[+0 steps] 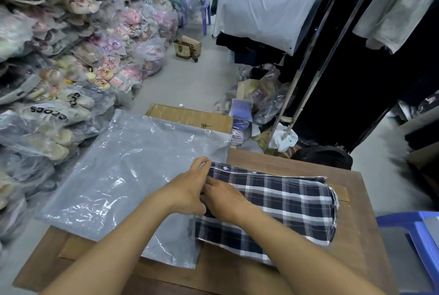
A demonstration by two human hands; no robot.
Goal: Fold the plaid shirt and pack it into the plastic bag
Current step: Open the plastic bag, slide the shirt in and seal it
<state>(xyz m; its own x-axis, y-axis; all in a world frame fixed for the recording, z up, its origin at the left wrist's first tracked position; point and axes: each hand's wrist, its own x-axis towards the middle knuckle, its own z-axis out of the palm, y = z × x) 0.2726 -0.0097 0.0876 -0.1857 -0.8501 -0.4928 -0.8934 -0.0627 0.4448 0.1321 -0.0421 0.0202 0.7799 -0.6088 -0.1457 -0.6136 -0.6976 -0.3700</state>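
Left of table (351,190), "crocs"-printed bags (47,114).

Folded navy-white plaid shirt (282,202) on table, beside flat clear plastic bag (123,171)

Grey floor (190,76). Bagged footwear stacks (59,57) line the left wall. Metal garment rack (316,61) stands right. Wooden table (356,235) sits foreground; 1 purple plastic chair (204,9) stands beyond.

Bagged shoes (59,76) crowd the left (a handbag (187,48) stands farther back).
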